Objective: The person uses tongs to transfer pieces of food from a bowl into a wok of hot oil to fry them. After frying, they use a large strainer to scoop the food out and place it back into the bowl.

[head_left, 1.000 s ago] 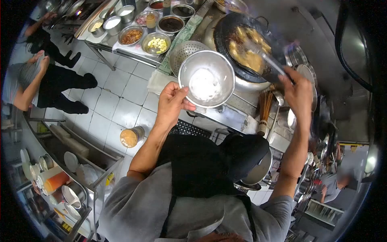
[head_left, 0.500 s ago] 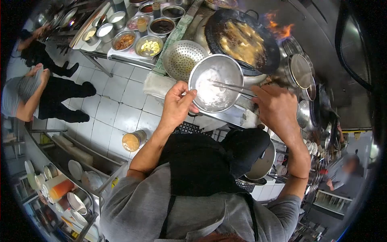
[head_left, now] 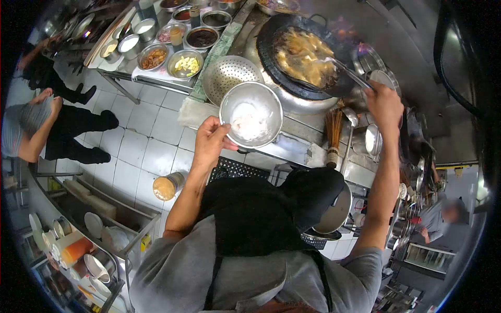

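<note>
My left hand [head_left: 213, 142] grips the rim of a steel bowl [head_left: 271, 112], thumb inside the edge. White batter or flour-like coating [head_left: 249, 121] covers the bowl's bottom, with what look like a few pale pieces in it. My right hand [head_left: 385, 107] is closed around metal tongs [head_left: 350, 73], held out over the black wok [head_left: 269, 55]. At the tongs' tip is a small white-coated piece [head_left: 329, 60], just above the oil. Golden pieces [head_left: 300, 52] fry in the bubbling oil. A perforated strainer bowl [head_left: 219, 78] sits left of the wok.
Bowls of ingredients [head_left: 187, 63] and sauces [head_left: 201, 37] crowd the side table. A bamboo brush [head_left: 333, 135] and a ladle [head_left: 348, 130] lie right of the stove front. A tub [head_left: 165, 188] stands on the floor. Other people [head_left: 68, 125] are at the far left and right.
My right hand has carried the tongs from the bowl up and right to the wok. The bowl in my left hand has shifted left and slightly down. The flame behind the wok has shrunk.
</note>
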`<state>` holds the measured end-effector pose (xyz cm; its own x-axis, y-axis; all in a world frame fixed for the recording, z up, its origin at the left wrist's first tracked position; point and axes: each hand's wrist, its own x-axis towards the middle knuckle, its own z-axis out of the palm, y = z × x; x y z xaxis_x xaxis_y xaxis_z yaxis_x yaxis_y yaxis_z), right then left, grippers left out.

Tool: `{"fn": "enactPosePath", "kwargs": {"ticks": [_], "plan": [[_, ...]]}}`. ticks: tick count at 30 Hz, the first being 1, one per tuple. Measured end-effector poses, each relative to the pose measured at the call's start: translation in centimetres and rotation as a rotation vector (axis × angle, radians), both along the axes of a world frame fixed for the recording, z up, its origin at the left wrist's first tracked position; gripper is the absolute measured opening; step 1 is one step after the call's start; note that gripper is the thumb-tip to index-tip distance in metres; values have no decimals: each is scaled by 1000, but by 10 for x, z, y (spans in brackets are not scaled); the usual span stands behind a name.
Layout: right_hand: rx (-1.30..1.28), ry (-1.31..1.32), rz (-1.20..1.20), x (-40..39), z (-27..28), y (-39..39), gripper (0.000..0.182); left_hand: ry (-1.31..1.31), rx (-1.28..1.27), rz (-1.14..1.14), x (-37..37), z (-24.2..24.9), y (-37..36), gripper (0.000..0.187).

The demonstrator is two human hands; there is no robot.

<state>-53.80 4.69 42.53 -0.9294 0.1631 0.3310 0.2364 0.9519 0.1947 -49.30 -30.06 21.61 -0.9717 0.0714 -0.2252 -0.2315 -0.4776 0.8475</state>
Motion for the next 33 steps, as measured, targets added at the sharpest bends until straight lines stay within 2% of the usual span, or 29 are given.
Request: {"fn": "enactPosePath", "kwargs": {"ticks": [3,7,9,12,14,17,20,25,33], "plan": [[15,-64,-88,-44,-36,40,29,21,24,5,2,8,-1,10],[-39,-5,-175,-37,-19,21,35,10,41,38,3,25,-8,9],[-80,96,15,-16,-8,14,36,10,46,52,4,26,-10,10],[-155,11,261,29,20,-32,28,35,36,45,0,28,-8,10],[-107,-52,482,54,22,-55,24,73,42,24,-1,32,-2,11],[-108,-199,580,81,24,-94,21,121,34,-15,-2,42,6,12],[-68,-200,648,87,10,-110,23,153,29,-52,0,55,11,12],[-76,-192,633,86,9,-106,23,193,3,-53,-3,54,14,11],[-174,-110,575,82,17,-93,23,57,30,-44,-14,30,7,9]]}}
